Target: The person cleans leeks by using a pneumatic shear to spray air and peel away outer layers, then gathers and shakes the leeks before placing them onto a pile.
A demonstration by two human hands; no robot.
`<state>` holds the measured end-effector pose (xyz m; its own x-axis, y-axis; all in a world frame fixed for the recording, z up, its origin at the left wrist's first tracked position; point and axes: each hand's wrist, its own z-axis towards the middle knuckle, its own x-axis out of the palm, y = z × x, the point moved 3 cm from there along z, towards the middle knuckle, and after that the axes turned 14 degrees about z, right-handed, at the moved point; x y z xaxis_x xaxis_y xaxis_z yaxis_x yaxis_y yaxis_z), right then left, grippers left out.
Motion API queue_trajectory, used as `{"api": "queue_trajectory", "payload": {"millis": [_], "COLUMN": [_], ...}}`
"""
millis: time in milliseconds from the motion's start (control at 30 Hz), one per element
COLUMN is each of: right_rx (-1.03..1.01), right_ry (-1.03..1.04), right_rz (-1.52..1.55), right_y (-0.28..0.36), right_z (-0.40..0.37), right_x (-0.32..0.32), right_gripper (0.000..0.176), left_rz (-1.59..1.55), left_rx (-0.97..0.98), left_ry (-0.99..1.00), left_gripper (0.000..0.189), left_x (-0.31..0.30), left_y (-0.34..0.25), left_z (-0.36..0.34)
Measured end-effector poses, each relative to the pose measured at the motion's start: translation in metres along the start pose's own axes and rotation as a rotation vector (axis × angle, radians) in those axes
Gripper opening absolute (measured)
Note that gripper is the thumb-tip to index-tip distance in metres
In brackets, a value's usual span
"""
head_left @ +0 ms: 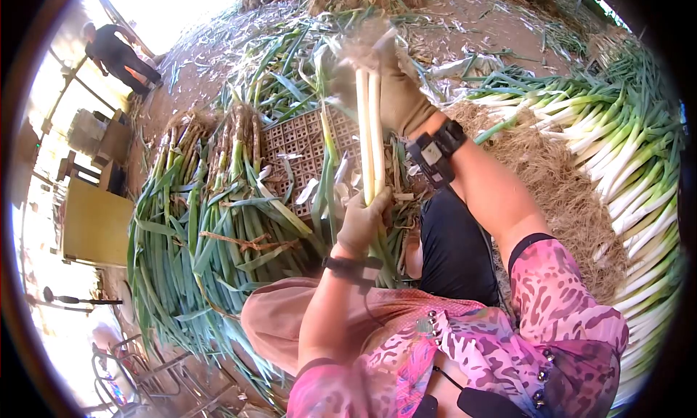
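A pair of green onions [369, 128] stands upright in front of me, pale stalks side by side and roots at the top. Around their lower part, where white turns to green, my gloved left hand [361, 223] is closed. My gloved right hand [401, 95] is up at the root end, against the stalks' right side; its fingers are smeared by motion. The roots [367, 44] are blurred too. Just left of the stalks, a brown plastic crate [294, 146] with a grid surface carries loose leaves and peeled skins.
Unpeeled green onions [210, 222] lie heaped on the left. To the right, cleaned green onions [639, 171] form a long curved row beside a pile of trimmed roots [559, 186]. Leaf scraps cover the ground ahead. A person [120, 55] stands far left, beyond a yellow board [94, 222].
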<state>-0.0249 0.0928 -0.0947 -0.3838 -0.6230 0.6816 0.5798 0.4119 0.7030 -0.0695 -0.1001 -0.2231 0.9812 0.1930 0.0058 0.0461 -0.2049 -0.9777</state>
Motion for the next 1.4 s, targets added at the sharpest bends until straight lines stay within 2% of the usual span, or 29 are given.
{"api": "queue_trajectory", "payload": {"millis": [67,200,233,300,367,433,500,533,600,633,700,767,833,867,900,967,1033,1100,1167,1233,1333,1367,1400], "right_rx": [-0.017,-0.132,-0.082,-0.098,-0.027,0.018,0.036,0.068,-0.258,-0.291,-0.221,-0.153,-0.311,-0.442,-0.660,-0.653,-0.484,-0.625,-0.625,-0.612,-0.143,-0.092,-0.163], "right_ry": [-0.030,-0.328,-0.366,-0.080,0.182,0.155,0.041,0.089,0.063,-0.035,-0.286,0.069,0.266,-0.030,0.177,0.242,0.161,0.315,0.237,-0.024,-0.494,-0.511,-0.338], "right_rz": [-0.034,0.029,0.048,-0.605,-1.550,-0.974,-0.577,-0.257,-1.046,-1.307,-1.587,-1.462,-1.347,-1.393,-1.496,-1.729,-1.893,-1.954,-2.005,-1.437,-1.028,-0.865,-1.075], "right_y": [0.011,0.008,0.008,0.020,0.049,0.061,0.082,0.093,0.117,0.134,0.163,0.203,0.183,0.133,0.094,0.034,0.016,0.013,0.024,0.041,0.061,0.059,0.057], "right_z": [0.002,0.026,0.031,0.037,0.015,0.032,0.031,0.047,0.044,0.033,0.036,0.033,0.031,0.038,0.025,-0.023,-0.040,-0.034,-0.018,0.001,0.011,0.021,0.025], "right_x": [-0.008,-0.042,-0.049,-0.065,-0.024,-0.045,-0.035,-0.052,-0.045,-0.029,-0.033,-0.057,-0.049,-0.041,-0.030,0.004,0.009,-0.009,-0.016,-0.035,-0.026,-0.034,-0.028], "right_gripper": [0.097,0.077,0.058,0.052,0.040,0.035,0.037,0.041,0.039,0.033,0.032,0.039,0.041,0.043,0.041,0.034,0.027,0.023,0.019,0.013,0.022,0.028,0.035], "left_rz": [-0.072,-0.031,-0.025,-0.058,-0.136,-0.046,0.049,0.071,0.119,0.097,0.056,0.024,0.017,0.036,0.052,0.046,0.007,-0.021,-0.047,-0.046,-0.050,-0.048,0.010], "left_rx": [-0.017,-0.043,-0.051,-0.090,-0.147,-0.129,-0.120,-0.120,-0.112,-0.107,-0.091,-0.094,-0.106,-0.111,-0.113,-0.119,-0.118,-0.115,-0.109,-0.100,-0.101,-0.098,-0.067], "left_ry": [0.047,0.068,0.068,0.071,0.079,0.098,0.109,0.093,0.060,0.049,0.018,-0.061,-0.139,-0.142,-0.147,-0.125,-0.116,-0.114,-0.122,-0.118,-0.134,-0.144,-0.187], "left_gripper": [0.025,0.026,0.026,0.025,0.025,0.024,0.024,0.023,0.022,0.021,0.020,0.019,0.020,0.020,0.021,0.021,0.021,0.021,0.020,0.019,0.020,0.021,0.020], "left_x": [-0.003,-0.009,-0.009,-0.009,-0.009,-0.015,-0.021,-0.021,-0.022,-0.022,-0.024,-0.028,-0.030,-0.030,-0.030,-0.025,-0.020,-0.019,-0.017,-0.017,-0.012,-0.010,-0.010], "left_y": [-0.009,-0.011,-0.009,-0.006,-0.007,0.002,0.017,0.020,0.023,0.026,0.031,0.042,0.050,0.048,0.042,0.030,0.034,0.033,0.025,0.020,0.023,0.024,0.027], "left_z": [-0.006,-0.017,-0.019,-0.024,-0.028,-0.035,-0.040,-0.043,-0.044,-0.043,-0.040,-0.041,-0.039,-0.038,-0.036,-0.035,-0.033,-0.035,-0.040,-0.037,-0.033,-0.029,-0.027]}}
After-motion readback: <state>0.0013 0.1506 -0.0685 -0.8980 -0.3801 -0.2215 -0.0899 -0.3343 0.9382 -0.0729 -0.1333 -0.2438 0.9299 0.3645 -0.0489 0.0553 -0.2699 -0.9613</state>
